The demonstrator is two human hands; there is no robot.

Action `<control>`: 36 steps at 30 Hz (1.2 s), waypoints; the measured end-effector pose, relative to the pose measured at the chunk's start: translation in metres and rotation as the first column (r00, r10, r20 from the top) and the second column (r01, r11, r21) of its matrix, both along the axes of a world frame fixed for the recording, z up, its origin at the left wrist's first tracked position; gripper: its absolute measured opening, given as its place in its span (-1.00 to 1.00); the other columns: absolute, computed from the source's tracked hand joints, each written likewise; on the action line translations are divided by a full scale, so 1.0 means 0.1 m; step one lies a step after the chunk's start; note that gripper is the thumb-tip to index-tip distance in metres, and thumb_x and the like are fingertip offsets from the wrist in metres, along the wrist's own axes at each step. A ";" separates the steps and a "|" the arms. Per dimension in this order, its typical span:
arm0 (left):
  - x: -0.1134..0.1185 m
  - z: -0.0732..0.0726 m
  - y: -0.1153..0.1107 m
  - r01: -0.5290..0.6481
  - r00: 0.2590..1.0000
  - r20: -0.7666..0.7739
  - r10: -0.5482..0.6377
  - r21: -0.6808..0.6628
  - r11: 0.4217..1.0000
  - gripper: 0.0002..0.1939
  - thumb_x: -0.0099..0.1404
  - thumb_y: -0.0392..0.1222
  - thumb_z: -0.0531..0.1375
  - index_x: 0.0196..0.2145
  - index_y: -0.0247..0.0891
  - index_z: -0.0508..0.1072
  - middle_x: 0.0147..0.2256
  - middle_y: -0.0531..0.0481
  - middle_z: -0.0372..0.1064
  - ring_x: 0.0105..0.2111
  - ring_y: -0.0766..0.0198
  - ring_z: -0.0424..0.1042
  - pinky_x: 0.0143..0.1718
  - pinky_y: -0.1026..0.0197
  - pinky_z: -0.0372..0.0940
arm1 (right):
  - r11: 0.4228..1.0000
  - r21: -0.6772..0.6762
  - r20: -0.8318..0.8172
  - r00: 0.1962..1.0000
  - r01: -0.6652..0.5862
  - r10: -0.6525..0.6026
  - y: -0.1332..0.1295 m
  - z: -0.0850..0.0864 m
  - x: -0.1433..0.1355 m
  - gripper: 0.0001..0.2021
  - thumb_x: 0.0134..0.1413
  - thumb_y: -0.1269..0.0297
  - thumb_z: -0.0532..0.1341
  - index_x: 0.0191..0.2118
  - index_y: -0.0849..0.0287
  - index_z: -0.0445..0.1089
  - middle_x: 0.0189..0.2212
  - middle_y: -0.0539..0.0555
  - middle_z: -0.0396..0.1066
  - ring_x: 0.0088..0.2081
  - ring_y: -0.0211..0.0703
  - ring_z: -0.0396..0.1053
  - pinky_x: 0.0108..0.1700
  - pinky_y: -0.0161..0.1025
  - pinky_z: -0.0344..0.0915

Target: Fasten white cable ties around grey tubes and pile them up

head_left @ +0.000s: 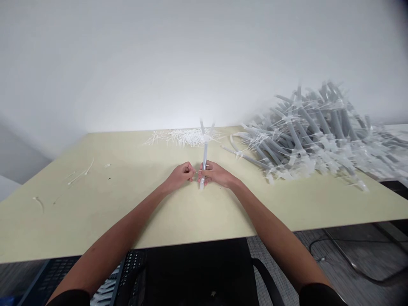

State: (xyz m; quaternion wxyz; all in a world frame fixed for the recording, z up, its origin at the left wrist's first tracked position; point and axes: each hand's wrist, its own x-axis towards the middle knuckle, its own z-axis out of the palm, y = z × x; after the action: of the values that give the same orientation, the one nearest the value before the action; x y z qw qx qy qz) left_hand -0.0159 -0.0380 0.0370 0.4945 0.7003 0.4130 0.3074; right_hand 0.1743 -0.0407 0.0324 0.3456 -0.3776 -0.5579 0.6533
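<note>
Several fingers of the right hand grasp a grey tube, held nearly upright above the tabletop. Just beside it, the left hand is curled; I cannot tell whether it pinches anything. Beyond lie white ties; rightward, heaped tubes.

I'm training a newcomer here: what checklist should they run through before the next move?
1. Slim grey plastic tube held in the right hand: ok.
2. Tube roughly upright: ok.
3. Left hand holding something: cannot tell; it is curled beside the tube.
4. Heap of thin white plastic ties on the pale yellow tabletop: ok, beyond the hands.
5. Tabletop's left side free of strays: not ok; a loose white tie lies there.
</note>
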 end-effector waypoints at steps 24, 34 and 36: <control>-0.06 -0.02 0.03 0.037 0.974 0.224 -0.011 -0.110 0.993 -0.73 0.20 -0.01 0.06 -0.43 -0.29 0.24 -0.48 0.06 0.24 -0.47 0.36 0.28 -0.28 0.16 0.24 | 0.990 0.101 -0.051 0.995 0.094 -0.089 -0.01 0.09 0.04 -0.76 -0.04 0.11 0.20 -0.34 0.20 0.32 -0.36 0.05 0.30 -0.32 -0.23 0.29 -0.36 -0.26 0.31; 0.06 -0.09 0.03 0.074 0.963 0.267 -0.024 -0.177 0.982 -0.62 0.12 0.06 0.16 -0.29 -0.36 0.40 -0.31 -0.13 0.34 -0.30 0.24 0.32 -0.21 0.13 0.21 | 0.959 0.281 0.043 0.998 0.042 -0.056 -0.01 0.11 0.01 -0.75 0.01 0.13 0.16 -0.28 0.22 0.37 -0.44 0.00 0.30 -0.50 -0.34 0.12 -0.42 -0.32 0.08; 0.06 -0.08 0.03 0.068 0.967 0.253 -0.023 -0.170 0.983 -0.63 0.11 0.05 0.17 -0.32 -0.35 0.40 -0.32 -0.11 0.34 -0.31 0.25 0.32 -0.22 0.14 0.22 | 0.950 0.311 0.064 0.996 0.032 -0.054 -0.01 0.12 0.02 -0.75 0.02 0.14 0.16 -0.25 0.21 0.38 -0.42 0.01 0.32 -0.50 -0.33 0.11 -0.40 -0.31 0.08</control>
State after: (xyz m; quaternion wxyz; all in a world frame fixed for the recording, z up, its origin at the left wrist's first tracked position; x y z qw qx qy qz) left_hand -0.0100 -0.0350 0.0285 0.6099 0.6186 0.3567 0.3438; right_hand 0.1762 -0.0421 0.0444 0.3944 -0.3540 -0.6571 0.5360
